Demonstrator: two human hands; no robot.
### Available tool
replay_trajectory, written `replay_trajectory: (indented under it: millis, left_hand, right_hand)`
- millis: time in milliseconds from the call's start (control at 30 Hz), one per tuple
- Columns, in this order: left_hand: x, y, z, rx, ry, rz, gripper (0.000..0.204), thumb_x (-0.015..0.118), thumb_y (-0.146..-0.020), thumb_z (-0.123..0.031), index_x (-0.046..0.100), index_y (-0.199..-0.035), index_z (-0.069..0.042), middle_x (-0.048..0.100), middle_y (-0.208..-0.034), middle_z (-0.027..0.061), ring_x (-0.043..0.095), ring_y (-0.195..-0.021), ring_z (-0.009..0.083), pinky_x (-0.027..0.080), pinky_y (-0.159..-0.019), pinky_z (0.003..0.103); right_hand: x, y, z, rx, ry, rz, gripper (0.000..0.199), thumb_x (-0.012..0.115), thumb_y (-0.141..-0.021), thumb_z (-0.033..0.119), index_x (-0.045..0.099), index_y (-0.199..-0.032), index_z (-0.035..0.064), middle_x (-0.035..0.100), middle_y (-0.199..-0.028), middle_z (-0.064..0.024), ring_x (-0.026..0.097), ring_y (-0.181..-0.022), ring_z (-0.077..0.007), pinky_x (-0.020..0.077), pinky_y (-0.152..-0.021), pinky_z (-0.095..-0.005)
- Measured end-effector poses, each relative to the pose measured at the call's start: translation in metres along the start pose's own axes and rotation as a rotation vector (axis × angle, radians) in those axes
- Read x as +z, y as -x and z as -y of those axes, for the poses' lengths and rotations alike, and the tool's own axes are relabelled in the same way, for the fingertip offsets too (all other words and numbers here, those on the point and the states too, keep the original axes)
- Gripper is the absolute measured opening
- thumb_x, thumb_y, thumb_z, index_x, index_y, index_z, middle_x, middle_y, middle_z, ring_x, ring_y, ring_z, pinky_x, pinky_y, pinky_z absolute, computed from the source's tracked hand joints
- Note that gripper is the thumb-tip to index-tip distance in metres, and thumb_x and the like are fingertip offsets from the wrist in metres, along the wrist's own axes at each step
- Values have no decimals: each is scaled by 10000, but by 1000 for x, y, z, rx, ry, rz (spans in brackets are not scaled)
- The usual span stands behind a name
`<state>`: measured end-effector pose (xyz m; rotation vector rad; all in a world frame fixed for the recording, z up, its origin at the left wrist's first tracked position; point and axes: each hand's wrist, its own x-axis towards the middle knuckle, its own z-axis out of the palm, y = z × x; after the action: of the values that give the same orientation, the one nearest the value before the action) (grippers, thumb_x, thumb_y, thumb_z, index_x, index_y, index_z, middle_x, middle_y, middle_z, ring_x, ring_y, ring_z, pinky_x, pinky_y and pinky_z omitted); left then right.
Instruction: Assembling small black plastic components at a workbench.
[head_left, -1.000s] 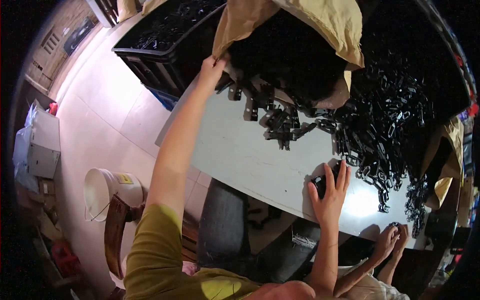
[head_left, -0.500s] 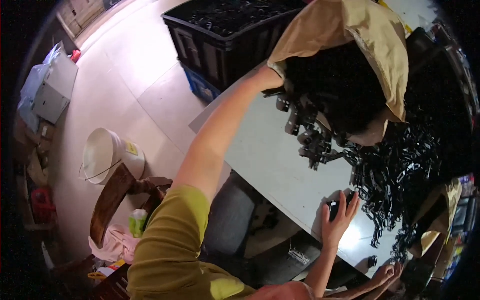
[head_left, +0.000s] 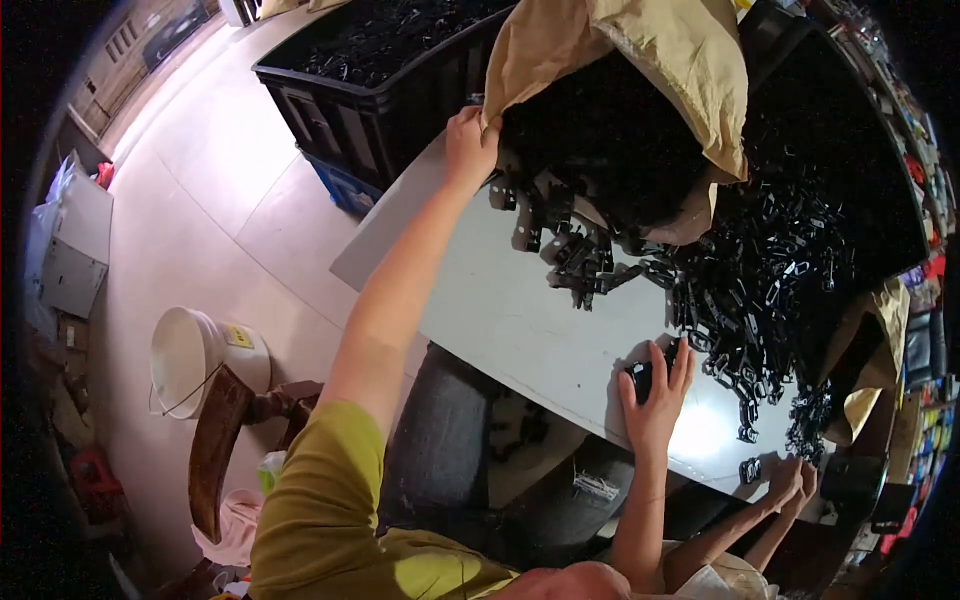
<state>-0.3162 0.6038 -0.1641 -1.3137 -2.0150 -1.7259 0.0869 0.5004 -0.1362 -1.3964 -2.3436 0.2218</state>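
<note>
My left hand [head_left: 470,148] is stretched out to the far side, its fingers closed on the rim of a large brown paper sack [head_left: 675,60]. The sack lies on its side with its mouth toward me, and small black plastic pieces [head_left: 760,285] spill from it into a heap on the light table [head_left: 490,300]. Over the near edge of the table is my right hand [head_left: 655,410], palm down with fingers apart. A black piece [head_left: 640,378] shows beside its thumb, and another lies at its fingertips; neither is plainly gripped.
Another person's hands [head_left: 792,485] are together at the table's right end, by a second paper sack [head_left: 885,320]. Left of the table, a black crate [head_left: 330,115] full of black pieces stands on a blue crate [head_left: 340,185]. A white bucket [head_left: 185,350] and wooden chair [head_left: 220,440] are nearby.
The whole view has shifted, so the table and sack appear further left. My left hand, partly hidden at the sack's mouth before, now shows at its rim. My right hand stays by the same pieces.
</note>
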Motion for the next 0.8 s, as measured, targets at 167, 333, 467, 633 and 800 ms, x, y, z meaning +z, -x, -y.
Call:
replay_trajectory:
  millis: [167,333,467,633,800]
  left_hand:
    - [-3,7,-5,103,-111,-53,184,613,-818,-152,632,-912,6,606,-959,141,541,-921,351,421,-823,437]
    - [-11,14,-9,86,-107,-63,184,622,-813,-162,624,-895,2,587,-930,132,531,-904,351,415,-816,446]
    - [-13,15,-5,146,-148,-29,179,625,-810,-163,622,-876,3,575,-901,136,527,-879,354,417,-789,449]
    - [-19,16,-14,138,-120,23,172,616,-816,-160,616,-844,9,560,-868,145,519,-857,364,411,-765,456]
    - [-25,15,-15,181,-184,61,178,599,-834,-158,616,-858,18,551,-862,164,513,-848,374,401,-762,461]
  right_hand:
    - [0,3,0,0,-5,-14,522,700,-792,275,529,-1252,97,252,-1476,-186,203,-1362,-415,286,-1057,-511]
    - [0,2,0,-11,0,-23,521,700,-795,286,532,-1253,105,250,-1479,-178,205,-1361,-414,292,-1055,-513]
    - [-1,1,5,0,-40,-45,505,701,-765,216,545,-1226,82,277,-1461,-192,245,-1334,-422,270,-1072,-473]
    - [-2,0,2,17,-37,-48,505,703,-764,218,547,-1224,80,276,-1461,-196,242,-1337,-419,262,-1078,-474]
    - [-2,-3,6,18,-43,-32,501,705,-766,243,552,-1215,80,269,-1465,-194,227,-1349,-415,265,-1078,-479]
